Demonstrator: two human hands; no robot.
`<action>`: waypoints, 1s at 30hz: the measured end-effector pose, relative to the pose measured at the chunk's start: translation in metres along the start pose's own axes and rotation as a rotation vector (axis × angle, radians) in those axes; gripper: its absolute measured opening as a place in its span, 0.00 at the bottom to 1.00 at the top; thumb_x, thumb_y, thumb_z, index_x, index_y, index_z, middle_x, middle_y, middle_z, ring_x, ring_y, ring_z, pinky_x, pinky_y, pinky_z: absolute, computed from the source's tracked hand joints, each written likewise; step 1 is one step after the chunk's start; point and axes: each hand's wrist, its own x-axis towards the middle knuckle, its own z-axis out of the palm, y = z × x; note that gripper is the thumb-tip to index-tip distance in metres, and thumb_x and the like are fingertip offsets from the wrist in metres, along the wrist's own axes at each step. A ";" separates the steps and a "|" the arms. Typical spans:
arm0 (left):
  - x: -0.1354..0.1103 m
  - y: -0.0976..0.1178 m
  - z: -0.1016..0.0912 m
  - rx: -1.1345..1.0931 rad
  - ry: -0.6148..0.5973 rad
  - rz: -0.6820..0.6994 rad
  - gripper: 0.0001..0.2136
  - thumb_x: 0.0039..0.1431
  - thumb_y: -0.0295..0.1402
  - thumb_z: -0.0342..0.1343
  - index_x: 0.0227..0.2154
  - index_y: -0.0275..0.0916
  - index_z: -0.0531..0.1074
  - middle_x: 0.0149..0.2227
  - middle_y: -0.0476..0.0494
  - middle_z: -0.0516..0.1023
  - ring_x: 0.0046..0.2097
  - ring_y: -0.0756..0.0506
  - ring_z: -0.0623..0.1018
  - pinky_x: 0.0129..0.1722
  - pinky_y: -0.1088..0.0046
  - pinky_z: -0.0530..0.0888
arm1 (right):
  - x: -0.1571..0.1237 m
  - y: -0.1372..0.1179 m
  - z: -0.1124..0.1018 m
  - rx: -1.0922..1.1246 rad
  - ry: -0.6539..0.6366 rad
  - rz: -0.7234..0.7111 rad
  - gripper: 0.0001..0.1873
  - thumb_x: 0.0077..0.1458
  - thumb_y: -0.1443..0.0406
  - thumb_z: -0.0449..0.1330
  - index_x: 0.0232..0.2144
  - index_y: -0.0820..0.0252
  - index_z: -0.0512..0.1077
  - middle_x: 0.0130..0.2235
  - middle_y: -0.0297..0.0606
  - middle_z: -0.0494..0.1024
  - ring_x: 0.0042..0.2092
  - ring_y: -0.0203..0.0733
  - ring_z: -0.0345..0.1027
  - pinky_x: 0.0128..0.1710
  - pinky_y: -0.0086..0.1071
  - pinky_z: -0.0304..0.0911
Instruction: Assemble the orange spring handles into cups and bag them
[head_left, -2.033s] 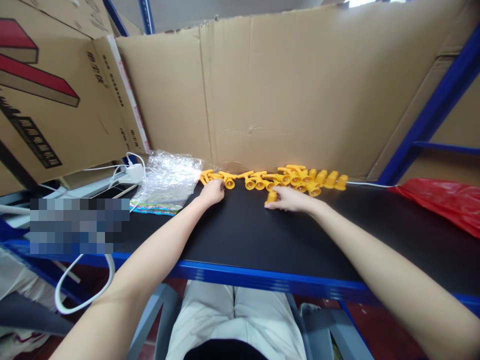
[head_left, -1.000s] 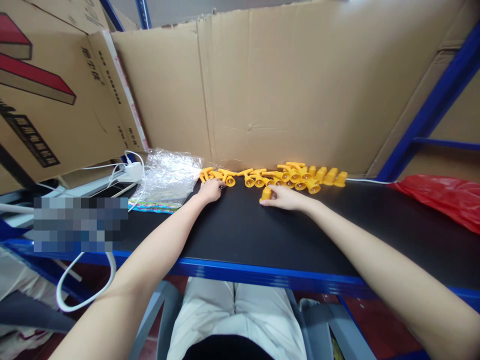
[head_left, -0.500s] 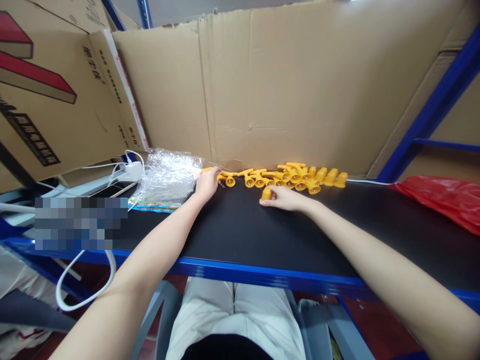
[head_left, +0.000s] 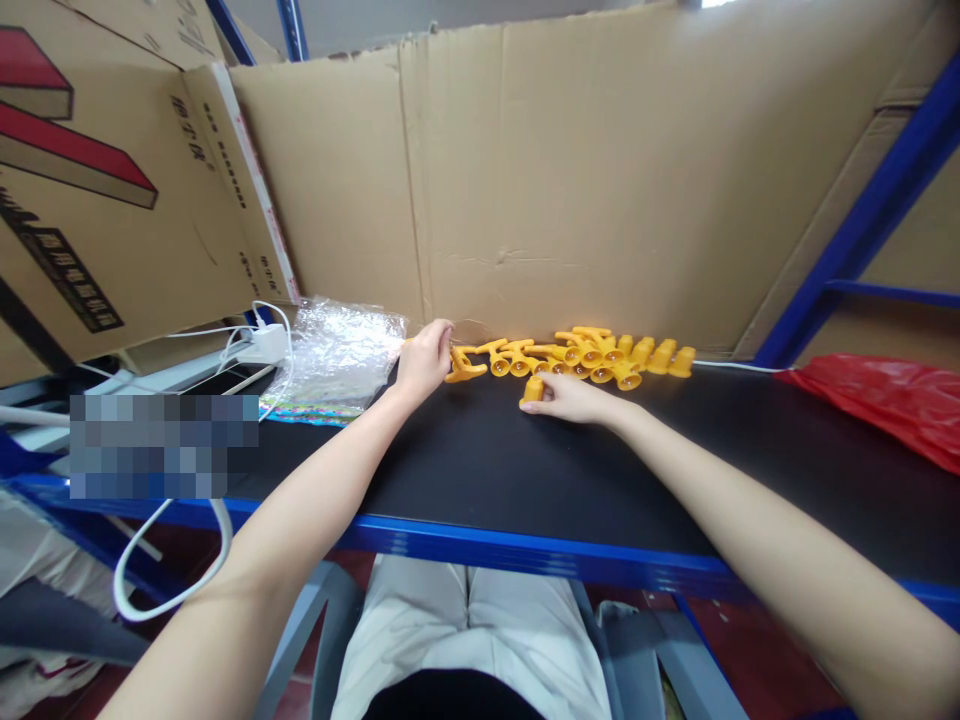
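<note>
My left hand [head_left: 426,362] is closed at the left end of a row of yellow plastic parts. Its fingers grip a yellow T-handled piece [head_left: 466,369], which shows just right of the fingertips with its crossbar turned toward me. Low over the black tabletop, my right hand [head_left: 571,397] pinches a yellow cup-shaped piece [head_left: 532,390] between thumb and fingers. Behind the hands lie several yellow T-handled pieces with funnel-like ends [head_left: 602,357], some heaped on one another. At the right end of the row stand several yellow cups [head_left: 663,357].
A clear plastic bag [head_left: 341,345] lies on the left, near a white plug with cables [head_left: 264,343]. On the right is a red plastic bag [head_left: 885,400]. A cardboard sheet [head_left: 600,180] stands behind the black tabletop [head_left: 480,470], which has a blue front edge [head_left: 525,548].
My left hand has risen and shifted slightly right. A yellow T-handled piece by its fingers has turned, its crossbar now toward me. My right hand stays nearly still with the yellow cup-shaped piece.
</note>
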 end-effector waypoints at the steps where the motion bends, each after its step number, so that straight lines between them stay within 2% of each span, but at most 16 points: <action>1: -0.001 0.003 0.000 -0.008 -0.025 0.014 0.09 0.61 0.30 0.42 0.37 0.38 0.66 0.33 0.44 0.74 0.34 0.48 0.73 0.34 0.74 0.67 | 0.000 0.000 0.000 0.001 0.002 -0.002 0.18 0.46 0.50 0.56 0.28 0.59 0.62 0.27 0.33 0.67 0.27 0.35 0.61 0.26 0.28 0.55; 7: -0.007 0.015 0.006 -0.109 -0.175 0.047 0.07 0.57 0.32 0.48 0.38 0.39 0.65 0.25 0.51 0.70 0.27 0.51 0.70 0.28 0.77 0.64 | 0.000 0.000 0.000 0.003 -0.001 0.001 0.18 0.46 0.51 0.57 0.29 0.59 0.63 0.28 0.34 0.69 0.29 0.36 0.63 0.27 0.29 0.56; 16: -0.011 0.022 0.014 -0.392 -0.207 -0.177 0.09 0.51 0.28 0.52 0.36 0.39 0.61 0.20 0.57 0.63 0.21 0.55 0.66 0.25 0.80 0.63 | -0.001 -0.003 -0.001 0.001 0.004 0.010 0.18 0.46 0.51 0.57 0.29 0.60 0.63 0.27 0.34 0.69 0.28 0.36 0.63 0.26 0.29 0.55; 20: -0.012 0.033 0.014 -0.569 -0.330 -0.286 0.07 0.53 0.31 0.52 0.34 0.39 0.60 0.22 0.56 0.66 0.16 0.57 0.63 0.17 0.82 0.60 | 0.000 -0.002 0.001 -0.009 0.015 -0.010 0.18 0.46 0.51 0.57 0.29 0.60 0.64 0.26 0.34 0.69 0.27 0.36 0.62 0.26 0.28 0.55; 23: -0.014 0.040 0.018 -0.662 -0.405 -0.311 0.06 0.55 0.34 0.51 0.32 0.38 0.60 0.23 0.54 0.67 0.14 0.58 0.62 0.13 0.83 0.58 | 0.002 0.002 0.006 -0.039 0.084 -0.086 0.18 0.48 0.51 0.56 0.31 0.61 0.66 0.29 0.37 0.71 0.29 0.38 0.63 0.29 0.31 0.58; 27: -0.016 0.044 0.021 -0.720 -0.392 -0.296 0.06 0.56 0.34 0.51 0.30 0.37 0.62 0.26 0.52 0.68 0.14 0.60 0.63 0.13 0.84 0.59 | 0.005 0.004 0.014 -0.023 0.202 -0.176 0.20 0.48 0.52 0.57 0.38 0.61 0.68 0.41 0.44 0.71 0.40 0.44 0.65 0.40 0.36 0.60; 30: -0.015 0.044 0.020 -0.732 -0.353 -0.301 0.06 0.56 0.34 0.51 0.31 0.37 0.62 0.28 0.52 0.68 0.15 0.60 0.64 0.13 0.84 0.59 | 0.005 0.002 0.016 0.064 0.148 -0.148 0.21 0.49 0.51 0.56 0.37 0.61 0.69 0.39 0.42 0.73 0.40 0.45 0.66 0.40 0.37 0.60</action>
